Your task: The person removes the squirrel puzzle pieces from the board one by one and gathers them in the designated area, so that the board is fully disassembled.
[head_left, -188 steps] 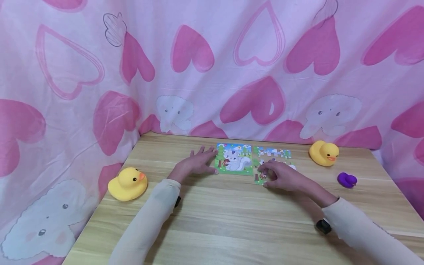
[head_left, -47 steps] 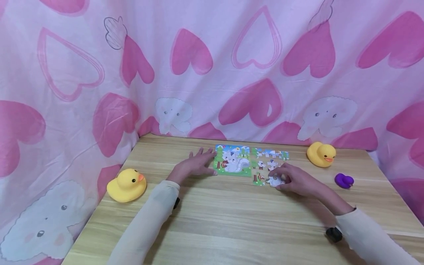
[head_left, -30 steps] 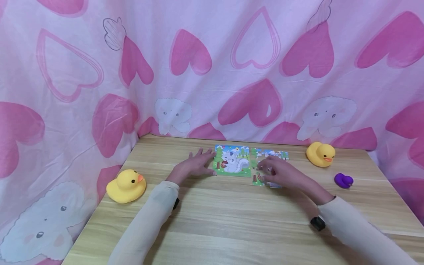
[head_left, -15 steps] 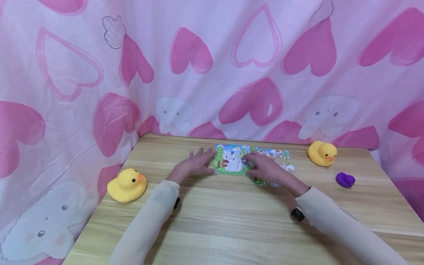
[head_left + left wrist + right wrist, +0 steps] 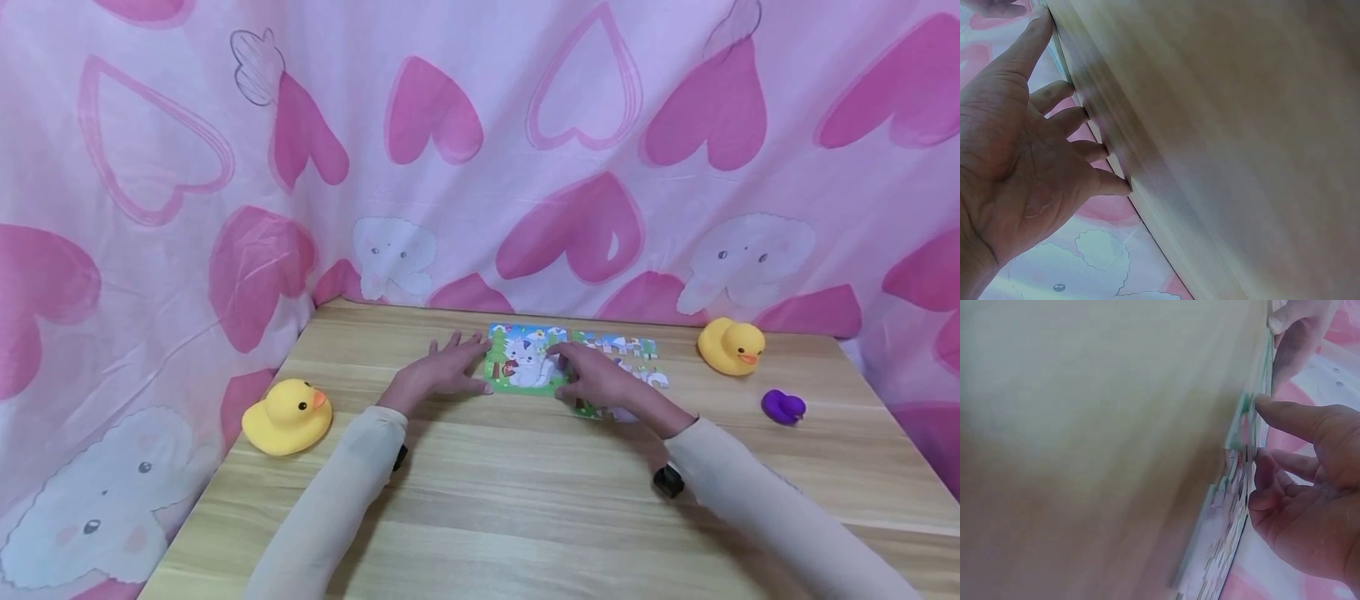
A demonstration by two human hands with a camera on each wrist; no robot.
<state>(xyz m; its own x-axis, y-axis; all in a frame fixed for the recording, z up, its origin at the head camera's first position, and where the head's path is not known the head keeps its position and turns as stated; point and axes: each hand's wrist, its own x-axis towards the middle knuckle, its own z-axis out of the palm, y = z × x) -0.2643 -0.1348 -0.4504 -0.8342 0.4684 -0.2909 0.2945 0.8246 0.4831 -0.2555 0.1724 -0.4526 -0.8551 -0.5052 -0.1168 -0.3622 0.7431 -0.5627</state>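
In the head view a picture card point(image 5: 521, 375) with a white squirrel lies flat near the table's back edge. Just right of it are several jigsaw puzzle pieces point(image 5: 617, 342) in loose rows, some covered by my right hand. My left hand point(image 5: 445, 367) rests at the card's left side, fingers spread and fingertips down. The right hand point(image 5: 597, 377) reaches over the pieces, its thumb and index fingertips at the card's right side and wide apart. In the right wrist view its other fingers point(image 5: 1266, 497) are bent, and no piece shows between them.
A big yellow rubber duck point(image 5: 287, 418) stands at the left of the wooden table point(image 5: 480, 508). Another yellow duck point(image 5: 731, 347) and a small purple duck point(image 5: 783, 407) are on the right. Behind hangs a pink heart-print curtain point(image 5: 465, 200).
Over the last seconds my right hand went from the lower pieces leftward to the card's right side. A pale piece now lies in the bottom row. The left hand has stayed put.
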